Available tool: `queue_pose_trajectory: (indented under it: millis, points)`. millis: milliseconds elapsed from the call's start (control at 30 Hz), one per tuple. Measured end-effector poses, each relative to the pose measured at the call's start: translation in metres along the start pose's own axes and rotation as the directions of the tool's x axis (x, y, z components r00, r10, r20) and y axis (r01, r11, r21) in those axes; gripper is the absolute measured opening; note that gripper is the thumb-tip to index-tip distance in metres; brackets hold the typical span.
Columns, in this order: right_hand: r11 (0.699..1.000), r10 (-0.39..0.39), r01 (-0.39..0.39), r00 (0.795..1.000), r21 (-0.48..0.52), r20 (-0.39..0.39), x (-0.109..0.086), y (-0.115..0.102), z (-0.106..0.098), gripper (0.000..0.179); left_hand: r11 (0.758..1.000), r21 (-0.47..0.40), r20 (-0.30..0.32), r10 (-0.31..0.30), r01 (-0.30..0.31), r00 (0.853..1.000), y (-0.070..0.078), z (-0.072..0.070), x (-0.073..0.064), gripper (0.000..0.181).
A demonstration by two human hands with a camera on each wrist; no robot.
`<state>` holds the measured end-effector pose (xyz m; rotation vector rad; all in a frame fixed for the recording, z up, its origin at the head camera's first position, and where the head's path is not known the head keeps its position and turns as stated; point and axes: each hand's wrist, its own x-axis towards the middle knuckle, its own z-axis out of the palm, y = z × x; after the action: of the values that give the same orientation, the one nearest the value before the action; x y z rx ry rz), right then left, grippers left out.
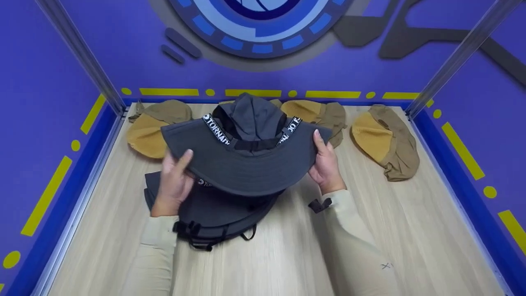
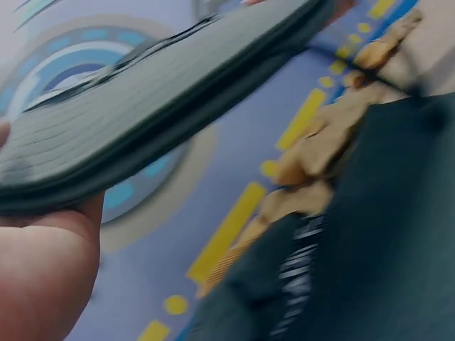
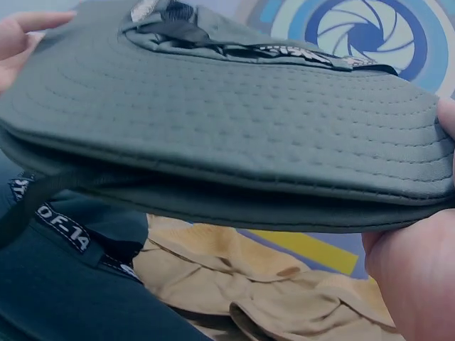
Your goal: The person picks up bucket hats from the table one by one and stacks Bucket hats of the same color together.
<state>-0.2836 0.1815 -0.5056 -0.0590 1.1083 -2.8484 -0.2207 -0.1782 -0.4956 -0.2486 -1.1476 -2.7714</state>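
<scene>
Both hands hold a dark grey wide-brimmed sun hat (image 1: 254,172) up over the table, its underside facing me and its crown pointing away. My left hand (image 1: 174,179) grips the left part of the brim, thumb on top. On the opposite side, my right hand (image 1: 326,164) pinches the brim between thumb and fingers. In the right wrist view the brim (image 3: 234,121) shows rows of stitching and a second layer below its edge. Lettered black-and-white tape lines the crown opening. Another dark hat (image 1: 230,213) with black cords lies below, partly hidden by the held one and my left hand.
Tan and mustard caps lie along the back: one at the left (image 1: 150,131), one behind the held hat's right side (image 1: 314,111), one at the right (image 1: 384,139). Blue-purple panels (image 1: 263,78) with metal corner posts enclose the wooden table (image 1: 411,230).
</scene>
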Motion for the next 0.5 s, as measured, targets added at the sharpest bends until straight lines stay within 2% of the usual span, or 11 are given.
queue_pose_trajectory:
  millis: [100, 200, 267, 367, 500]
  points:
    - [1.000, 0.011, -0.011, 1.000, -0.022, 0.003, -0.006, 0.000, 0.005, 0.032, 0.997, 0.025, -0.016, 0.068, -0.068, 0.998, 0.020, -0.003, 0.006, 0.062]
    - [0.998, 0.024, -0.024, 1.000, -0.060, 0.003, -0.011, 0.002, 0.013, 0.032, 0.988, 0.130, -0.096, 0.096, -0.084, 0.991, 0.035, -0.004, 0.009, 0.057]
    - [0.996, 0.033, -0.033, 0.999, -0.082, 0.004, -0.015, 0.006, 0.019, 0.030, 0.977, 0.207, -0.175, 0.097, -0.059, 0.980, 0.042, -0.005, 0.009, 0.048]
    - [0.995, 0.050, -0.049, 0.999, -0.089, 0.008, -0.018, 0.012, 0.026, 0.027, 0.953, 0.303, -0.282, 0.111, -0.021, 0.953, 0.047, -0.007, 0.007, 0.036]
    - [0.993, 0.074, -0.075, 0.997, -0.092, -0.013, -0.020, 0.023, 0.032, 0.026, 0.922, 0.386, -0.362, 0.119, 0.033, 0.925, 0.051, -0.015, 0.002, 0.034]
